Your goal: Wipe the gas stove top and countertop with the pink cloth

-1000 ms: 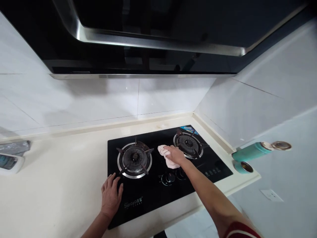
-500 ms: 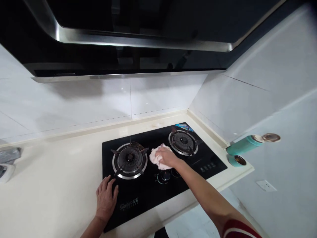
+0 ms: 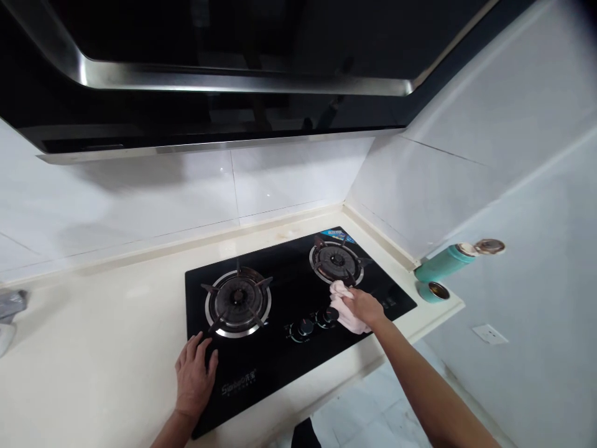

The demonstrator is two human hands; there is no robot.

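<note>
A pale pink cloth (image 3: 347, 314) is bunched under my right hand (image 3: 366, 306), whose fingers are closed on it. The cloth lies on the black glass gas cooktop (image 3: 280, 367), just in front of the right burner (image 3: 336, 261) and beside the right control knob (image 3: 327, 316). My left hand (image 3: 194, 367) rests with fingers spread at the cooktop's left front edge, partly on the counter. Behind that hand is the left burner (image 3: 237, 302) with its pan supports. The left control knob (image 3: 305, 327) sits in the middle front of the glass.
A dark range hood (image 3: 224, 115) hangs low over the cooktop. At the counter's right end stand a teal flask (image 3: 443, 264) with its lid flipped up and a teal cup (image 3: 431, 292) holding dark liquid. A grey plastic bag (image 3: 12, 305) lies on the cream counter (image 3: 102, 348) at far left.
My right hand has moved the cloth rightward, from between the burners to in front of the right burner, uncovering the knobs. My left hand stays at the cooktop's edge. The view has shifted slightly.
</note>
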